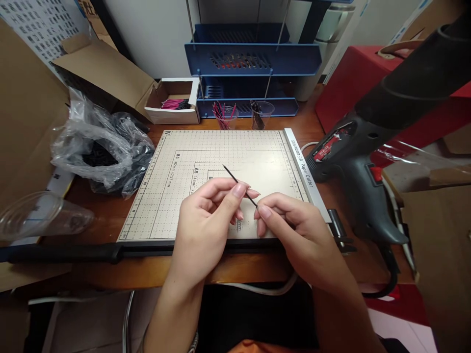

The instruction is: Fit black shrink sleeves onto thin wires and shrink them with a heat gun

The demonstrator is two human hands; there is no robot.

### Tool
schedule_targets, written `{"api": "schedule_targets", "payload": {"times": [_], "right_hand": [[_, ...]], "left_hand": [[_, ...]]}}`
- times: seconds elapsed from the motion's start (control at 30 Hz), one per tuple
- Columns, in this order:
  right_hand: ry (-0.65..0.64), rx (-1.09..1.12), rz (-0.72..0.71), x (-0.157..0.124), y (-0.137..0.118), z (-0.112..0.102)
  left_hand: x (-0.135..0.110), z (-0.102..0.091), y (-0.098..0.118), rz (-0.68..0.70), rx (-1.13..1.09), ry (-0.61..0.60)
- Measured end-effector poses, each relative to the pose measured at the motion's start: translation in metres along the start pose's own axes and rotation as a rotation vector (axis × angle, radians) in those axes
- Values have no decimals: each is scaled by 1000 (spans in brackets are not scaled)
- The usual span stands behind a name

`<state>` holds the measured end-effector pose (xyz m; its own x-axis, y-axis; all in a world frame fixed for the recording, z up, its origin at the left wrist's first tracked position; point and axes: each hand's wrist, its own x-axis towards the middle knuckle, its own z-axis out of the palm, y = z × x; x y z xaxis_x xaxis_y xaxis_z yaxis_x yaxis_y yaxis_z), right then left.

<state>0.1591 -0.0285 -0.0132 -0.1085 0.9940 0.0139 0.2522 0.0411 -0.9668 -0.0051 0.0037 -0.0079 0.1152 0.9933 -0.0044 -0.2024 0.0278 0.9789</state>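
A thin black wire (230, 174) slants above the paper cutter board (172, 196), its far end pointing up and left. My left hand (209, 220) pinches it near the middle between thumb and forefinger. At the lower end, my right hand (298, 225) pinches the wire with thumb and fingertips. Both hands hover over the front part of the gridded board. What the right fingertips cover of the wire's end is hidden.
A heat gun (353, 162) stands on the right, beside a red box (338, 83). Clear cups with wires (225, 116) and a white box (172, 116) line the back. Plastic bags (106, 152) and a clear cup (47, 215) lie left, near the cutter's black handle (66, 253).
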Motion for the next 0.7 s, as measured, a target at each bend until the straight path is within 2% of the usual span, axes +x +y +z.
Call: {"api": "schedule_targets", "payload": {"times": [0.3,0.57,0.7], "right_hand": [[21,6,48,-4,-1,-1],[-41,35,52,0,0,-3],[-24,41,58,-1,1,-3]], "left_hand": [[-1,2,0,-34,2,74],[-1,0,1,-45,-40,37],[-2,0,0,-41,-29,32]]}}
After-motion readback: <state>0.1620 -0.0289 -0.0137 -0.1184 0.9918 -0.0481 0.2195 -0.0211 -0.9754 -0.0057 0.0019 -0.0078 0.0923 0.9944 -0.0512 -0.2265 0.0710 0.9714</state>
